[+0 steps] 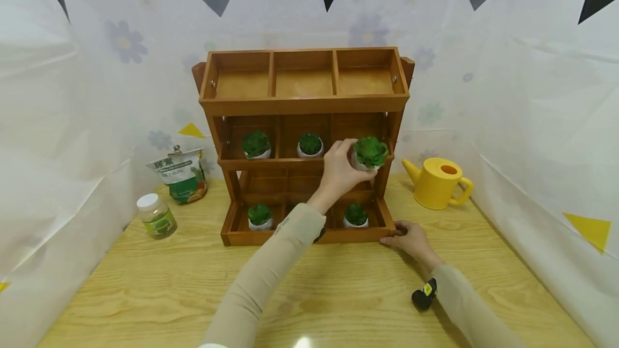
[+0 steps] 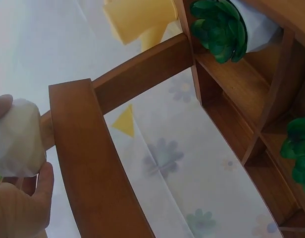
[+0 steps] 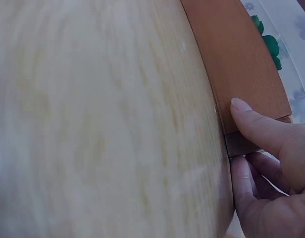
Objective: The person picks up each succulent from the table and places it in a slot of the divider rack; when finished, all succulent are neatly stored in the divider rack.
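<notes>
My left hand (image 1: 340, 169) pinches a potted succulent (image 1: 370, 152) by its small white pot, in front of the right end of the shelf's middle tier. The left wrist view shows the faceted white pot (image 2: 19, 139) between thumb and fingers, most of its leaves out of sight. At the front right corner of the wooden plant shelf (image 1: 304, 105), my right hand (image 1: 410, 239) grips the bottom tier. In the right wrist view the thumb (image 3: 254, 119) lies on the front board (image 3: 239, 64), with the other fingers round the corner's end.
Two succulents, left (image 1: 257, 144) and middle (image 1: 310, 145), sit on the middle tier. The bottom tier holds one at left (image 1: 260, 216) and one at right (image 1: 355, 215). A yellow watering can (image 1: 437, 184) stands right; a white-capped jar (image 1: 157, 216) and a clipped bag (image 1: 184, 176) stand left.
</notes>
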`<state>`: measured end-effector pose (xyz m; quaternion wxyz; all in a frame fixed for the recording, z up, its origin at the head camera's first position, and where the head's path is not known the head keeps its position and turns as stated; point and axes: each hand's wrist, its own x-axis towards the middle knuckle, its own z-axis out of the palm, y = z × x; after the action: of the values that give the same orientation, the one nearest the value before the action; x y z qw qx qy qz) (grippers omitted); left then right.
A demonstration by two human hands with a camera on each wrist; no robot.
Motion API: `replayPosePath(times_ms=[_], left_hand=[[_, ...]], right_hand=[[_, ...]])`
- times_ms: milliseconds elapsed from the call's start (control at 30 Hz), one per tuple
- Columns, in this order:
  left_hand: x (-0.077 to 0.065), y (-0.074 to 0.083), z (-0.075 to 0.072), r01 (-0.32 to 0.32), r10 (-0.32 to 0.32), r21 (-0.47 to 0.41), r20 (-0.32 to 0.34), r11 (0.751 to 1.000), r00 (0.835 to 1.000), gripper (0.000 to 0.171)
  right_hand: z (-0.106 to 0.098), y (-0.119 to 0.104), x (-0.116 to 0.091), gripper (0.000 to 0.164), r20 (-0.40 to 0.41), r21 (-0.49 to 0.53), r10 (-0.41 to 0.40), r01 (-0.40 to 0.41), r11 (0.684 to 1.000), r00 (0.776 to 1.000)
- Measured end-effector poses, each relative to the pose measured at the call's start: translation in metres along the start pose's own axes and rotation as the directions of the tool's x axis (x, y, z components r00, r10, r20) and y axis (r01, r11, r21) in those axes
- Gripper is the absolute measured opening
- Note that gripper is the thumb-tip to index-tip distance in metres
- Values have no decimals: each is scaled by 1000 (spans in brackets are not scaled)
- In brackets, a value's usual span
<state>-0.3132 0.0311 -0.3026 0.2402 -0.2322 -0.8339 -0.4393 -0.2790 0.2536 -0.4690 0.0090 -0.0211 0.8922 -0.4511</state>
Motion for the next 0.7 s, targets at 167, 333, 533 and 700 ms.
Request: replayPosePath(times_ms=[167, 333, 533, 700], left_hand=[[5, -2, 4, -12, 12, -14, -47, 1000, 999, 65], [10, -1, 7, -16, 13, -41, -78, 999, 997, 67], [15, -4, 10, -28, 26, -30, -89, 999, 996, 65], [19, -6, 13, -24, 21, -32, -94, 999, 995, 62]], right_hand=[[0, 2, 1, 69, -6, -1, -6, 6, 1000, 1000], [-1, 3, 1, 70, -13, -2, -14, 14, 1000, 1000], [0, 4, 2, 67, -10, 10, -15, 15, 1000, 1000], [1, 4, 2, 67, -11, 11, -17, 17, 1000, 1000]])
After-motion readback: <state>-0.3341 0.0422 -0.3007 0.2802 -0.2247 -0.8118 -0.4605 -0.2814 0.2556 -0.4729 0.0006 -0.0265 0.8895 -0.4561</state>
